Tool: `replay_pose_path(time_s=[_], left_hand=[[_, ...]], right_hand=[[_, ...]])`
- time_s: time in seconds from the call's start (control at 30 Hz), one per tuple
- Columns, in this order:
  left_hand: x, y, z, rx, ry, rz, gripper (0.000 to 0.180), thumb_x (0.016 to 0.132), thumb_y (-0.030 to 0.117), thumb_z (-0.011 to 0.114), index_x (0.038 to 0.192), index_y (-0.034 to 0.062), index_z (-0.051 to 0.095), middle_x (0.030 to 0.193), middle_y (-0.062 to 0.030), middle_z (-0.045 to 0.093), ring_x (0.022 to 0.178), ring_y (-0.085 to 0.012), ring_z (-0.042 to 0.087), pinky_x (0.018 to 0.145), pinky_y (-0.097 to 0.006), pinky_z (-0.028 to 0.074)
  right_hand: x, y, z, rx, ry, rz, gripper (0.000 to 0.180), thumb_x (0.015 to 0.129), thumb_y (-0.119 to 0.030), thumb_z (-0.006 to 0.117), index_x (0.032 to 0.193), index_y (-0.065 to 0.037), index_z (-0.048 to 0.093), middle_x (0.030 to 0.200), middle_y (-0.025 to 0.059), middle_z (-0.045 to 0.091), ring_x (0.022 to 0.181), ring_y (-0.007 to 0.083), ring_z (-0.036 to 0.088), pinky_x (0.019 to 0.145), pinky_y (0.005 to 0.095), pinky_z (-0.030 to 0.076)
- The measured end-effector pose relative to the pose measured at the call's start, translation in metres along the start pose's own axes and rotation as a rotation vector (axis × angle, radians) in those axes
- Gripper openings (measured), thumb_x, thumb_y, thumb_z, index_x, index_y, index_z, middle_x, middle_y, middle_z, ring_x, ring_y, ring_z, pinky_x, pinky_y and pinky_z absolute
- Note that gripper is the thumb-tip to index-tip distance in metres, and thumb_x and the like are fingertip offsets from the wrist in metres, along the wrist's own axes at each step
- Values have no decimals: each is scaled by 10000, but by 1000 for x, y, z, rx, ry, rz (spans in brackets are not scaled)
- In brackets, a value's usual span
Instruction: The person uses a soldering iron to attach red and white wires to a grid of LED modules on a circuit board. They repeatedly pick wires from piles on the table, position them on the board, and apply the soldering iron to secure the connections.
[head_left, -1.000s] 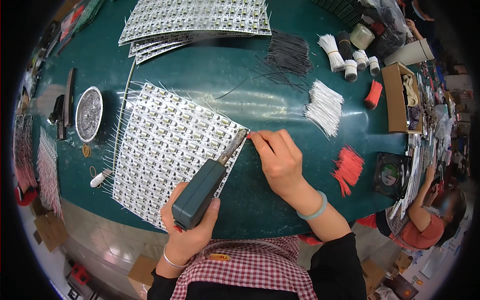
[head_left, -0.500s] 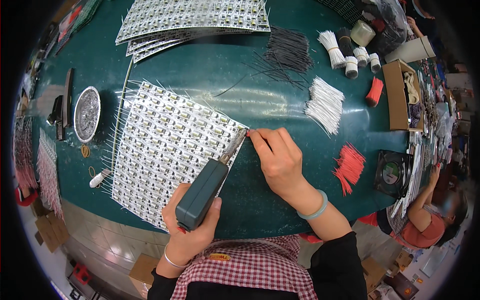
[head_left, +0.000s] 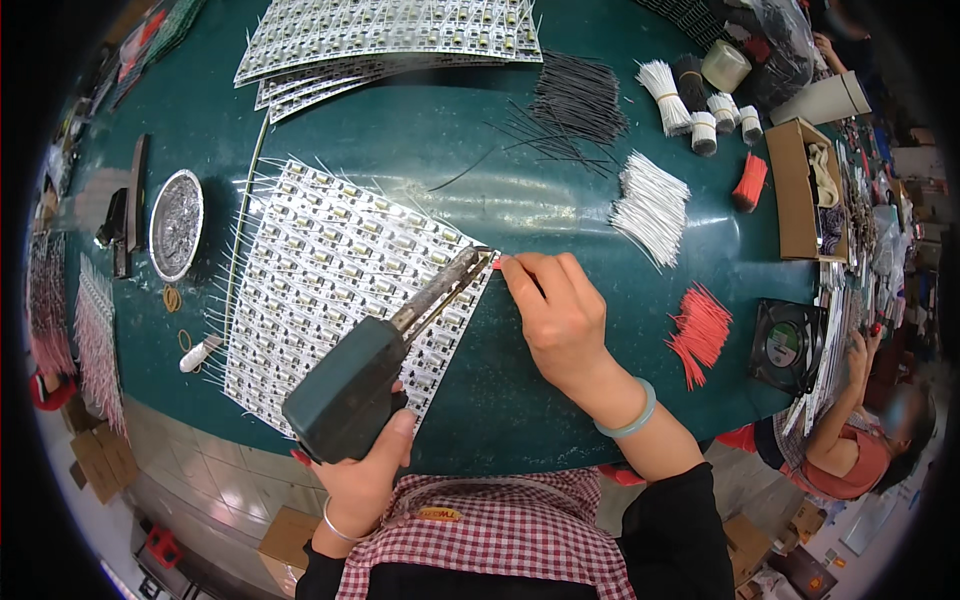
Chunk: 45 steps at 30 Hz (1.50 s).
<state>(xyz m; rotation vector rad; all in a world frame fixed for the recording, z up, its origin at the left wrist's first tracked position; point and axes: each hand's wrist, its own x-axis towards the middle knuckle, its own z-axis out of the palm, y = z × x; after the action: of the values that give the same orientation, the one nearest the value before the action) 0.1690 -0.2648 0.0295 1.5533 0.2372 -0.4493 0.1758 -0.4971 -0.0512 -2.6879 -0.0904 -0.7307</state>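
Note:
My left hand (head_left: 362, 482) is wrapped round a dark green soldering gun (head_left: 345, 385). Its long metal tip reaches to the right-hand corner of a white circuit board panel (head_left: 300, 330), which is covered in rows of small components, with thin wires sticking out along its edges. At that same corner my right hand (head_left: 562, 325) pinches a small red wire (head_left: 496, 264), most of it hidden by the fingers. Beyond my right hand lie a loose bunch of white wires (head_left: 650, 210) and a bunch of red wires (head_left: 700, 333).
More board panels (head_left: 390, 30) are stacked at the far side. Black wires (head_left: 578, 100) lie beside them. A foil-like bowl (head_left: 175, 225) stands at left. Toward the right are a cardboard box (head_left: 795, 190), a black fan (head_left: 788, 345) and a co-worker (head_left: 850, 450).
The soldering gun's body has swung left and lower with my left hand, while its tip stays near the panel's corner. My right hand has hardly moved.

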Motion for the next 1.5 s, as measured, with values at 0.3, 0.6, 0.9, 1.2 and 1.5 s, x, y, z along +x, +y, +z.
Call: replay_pose_path(time_s=[0.3,0.6,0.9,1.2,1.5], left_hand=[[-4,-8,-4,-176,-11,46,544,866,-31,716,1368,-57,506,1170,-176,655,749,-163,643,564,-273,518],[-12,-37,-24,352,-69,155,425,826,-21,763,1229,-29,629,1051,-105,694,772,-130,635,604,-250,517],[1,-23,-9,461,-95,395,250,784,-5,754,1022,-53,697,889,-98,639,707,-143,602,606,-260,468],[3,-20,-5,482,-104,403,207,781,-15,749,980,-47,699,885,-90,623,696,-136,593,594,-266,458],[3,-18,-3,499,-94,420,187,779,-16,748,951,-59,689,836,-89,611,642,-134,579,560,-270,445]], right_hand=[[0,0,-2,52,105,-48,303,710,10,708,1012,27,684,914,95,639,785,242,610,639,346,495],[-13,-5,1,116,7,-62,312,720,13,706,1029,37,678,912,91,632,776,226,602,618,322,507],[-12,-7,0,90,-9,-64,305,717,21,700,1021,52,691,915,102,628,776,230,600,615,320,511],[-11,-8,-1,81,-25,-59,325,698,16,682,1020,58,686,918,105,623,779,234,604,623,320,519],[-8,-12,-3,65,-18,-34,312,702,34,702,1014,31,709,895,102,655,743,228,618,601,317,526]])
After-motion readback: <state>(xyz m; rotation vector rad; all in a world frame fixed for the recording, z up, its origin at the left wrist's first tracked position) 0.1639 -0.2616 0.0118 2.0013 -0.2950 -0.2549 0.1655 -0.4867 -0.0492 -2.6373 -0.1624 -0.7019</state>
